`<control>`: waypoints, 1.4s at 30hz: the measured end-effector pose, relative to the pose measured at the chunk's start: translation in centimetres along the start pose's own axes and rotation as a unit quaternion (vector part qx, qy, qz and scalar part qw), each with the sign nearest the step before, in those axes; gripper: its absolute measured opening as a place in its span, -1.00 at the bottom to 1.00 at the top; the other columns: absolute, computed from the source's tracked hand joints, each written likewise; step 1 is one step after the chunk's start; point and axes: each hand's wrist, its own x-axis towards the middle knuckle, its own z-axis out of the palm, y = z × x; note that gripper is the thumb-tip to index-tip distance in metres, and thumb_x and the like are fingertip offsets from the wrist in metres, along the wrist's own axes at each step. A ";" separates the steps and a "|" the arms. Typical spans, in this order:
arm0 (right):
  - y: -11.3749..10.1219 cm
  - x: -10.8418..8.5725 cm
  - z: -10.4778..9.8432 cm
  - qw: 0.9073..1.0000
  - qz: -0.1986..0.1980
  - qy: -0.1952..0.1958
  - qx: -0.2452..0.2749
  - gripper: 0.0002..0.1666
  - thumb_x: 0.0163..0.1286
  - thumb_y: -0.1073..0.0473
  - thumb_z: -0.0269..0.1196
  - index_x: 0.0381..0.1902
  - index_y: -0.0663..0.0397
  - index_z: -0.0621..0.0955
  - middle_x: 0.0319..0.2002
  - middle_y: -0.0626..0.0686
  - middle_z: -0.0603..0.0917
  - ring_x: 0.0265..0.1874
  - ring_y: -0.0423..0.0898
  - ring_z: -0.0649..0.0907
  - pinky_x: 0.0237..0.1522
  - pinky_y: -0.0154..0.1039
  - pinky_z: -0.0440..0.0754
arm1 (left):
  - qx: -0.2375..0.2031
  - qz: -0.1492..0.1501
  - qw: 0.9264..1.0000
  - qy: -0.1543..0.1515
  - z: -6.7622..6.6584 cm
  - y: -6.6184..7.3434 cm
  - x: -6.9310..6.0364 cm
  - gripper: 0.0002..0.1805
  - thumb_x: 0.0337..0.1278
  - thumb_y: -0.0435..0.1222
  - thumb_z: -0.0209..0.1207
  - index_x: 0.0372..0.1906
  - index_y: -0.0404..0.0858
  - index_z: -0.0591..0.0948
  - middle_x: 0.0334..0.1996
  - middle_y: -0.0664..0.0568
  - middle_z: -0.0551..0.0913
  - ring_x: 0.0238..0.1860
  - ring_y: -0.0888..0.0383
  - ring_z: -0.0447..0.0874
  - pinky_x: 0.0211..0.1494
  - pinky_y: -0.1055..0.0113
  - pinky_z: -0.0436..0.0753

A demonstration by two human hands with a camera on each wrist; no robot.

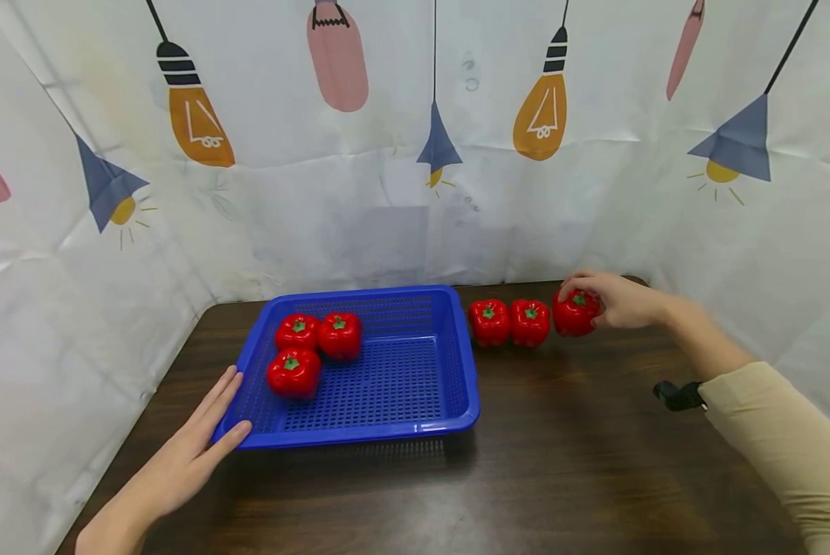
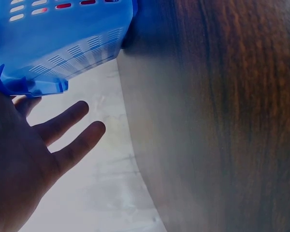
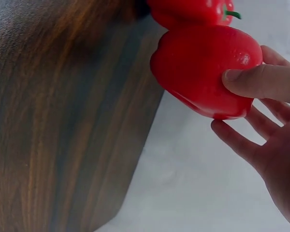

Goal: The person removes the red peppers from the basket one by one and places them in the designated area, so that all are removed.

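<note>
At the right of the head view, a red pepper (image 1: 574,317) is clamped in the grip of the right hand (image 1: 616,299), just beside two peppers (image 1: 529,322) on the dark surface (image 1: 539,462). At centre-left, a blue basket (image 1: 401,385), with three peppers (image 1: 294,375) inside, is touched by the left hand (image 1: 189,455), its fingers spread apart.

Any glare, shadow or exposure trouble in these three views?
Head view: soft glare on the dark brown wood-grain table, shadow under the blue plastic basket; left wrist: left hand looks dark against the white patterned backdrop; right wrist: a small highlight on the held glossy red bell pepper.
</note>
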 end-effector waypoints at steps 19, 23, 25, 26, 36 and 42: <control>1.6 0.1 1.7 1.000 0.013 -0.009 -0.009 -0.28 0.01 0.69 0.32 0.09 0.02 0.58 0.17 0.05 0.51 0.13 0.15 0.53 -0.11 -0.06 0.67 | 0.004 -0.005 1.000 0.000 0.0 -0.1 0.0 -0.21 0.57 -0.21 0.08 0.69 -0.06 -0.02 0.67 0.06 -0.19 0.54 0.49 -0.31 0.29 0.71 -0.21; 1.7 0.3 2.0 1.000 0.015 -0.013 -0.014 -0.29 0.02 0.69 0.32 0.08 0.04 0.58 0.19 0.05 0.50 0.13 0.15 0.53 -0.08 -0.04 0.66 | 0.003 -0.007 1.000 -0.001 0.0 -0.1 0.0 -0.22 0.57 -0.20 0.07 0.69 -0.06 -0.03 0.67 0.06 -0.19 0.55 0.47 -0.31 0.30 0.71 -0.21; 1.7 0.4 2.1 1.000 0.016 -0.015 -0.016 -0.29 0.03 0.70 0.32 0.08 0.03 0.57 0.19 0.04 0.50 0.14 0.14 0.53 -0.07 -0.04 0.66 | 0.003 -0.006 1.000 -0.001 0.0 0.0 0.0 -0.22 0.57 -0.20 0.07 0.69 -0.06 -0.03 0.67 0.06 -0.19 0.55 0.46 -0.31 0.29 0.71 -0.21; 1.7 0.5 2.2 1.000 0.016 -0.016 -0.016 -0.29 0.03 0.70 0.32 0.08 0.04 0.57 0.20 0.03 0.50 0.15 0.13 0.52 -0.07 -0.03 0.65 | 0.003 -0.005 1.000 -0.001 0.0 0.0 0.0 -0.22 0.57 -0.21 0.07 0.69 -0.06 -0.03 0.67 0.06 -0.19 0.55 0.46 -0.31 0.29 0.72 -0.21; 1.8 0.6 2.4 1.000 0.022 -0.017 0.003 -0.29 0.06 0.70 0.28 0.12 0.04 0.58 0.31 0.12 0.47 0.22 0.21 0.52 -0.06 -0.03 0.66 | 0.003 -0.007 1.000 -0.001 0.1 -0.1 0.0 -0.22 0.57 -0.20 0.07 0.69 -0.05 -0.03 0.67 0.07 -0.19 0.60 0.33 -0.29 0.30 0.71 -0.21; 1.6 0.5 1.9 0.999 0.031 -0.019 0.020 -0.34 0.14 0.63 0.34 0.16 0.06 0.59 0.43 0.22 0.37 0.29 0.31 0.47 0.02 0.09 0.64 | 0.001 -0.013 1.000 -0.005 0.1 -0.1 -0.1 -0.22 0.58 -0.19 0.06 0.69 -0.05 -0.04 0.67 0.06 -0.20 0.63 0.00 -0.23 0.31 0.69 -0.23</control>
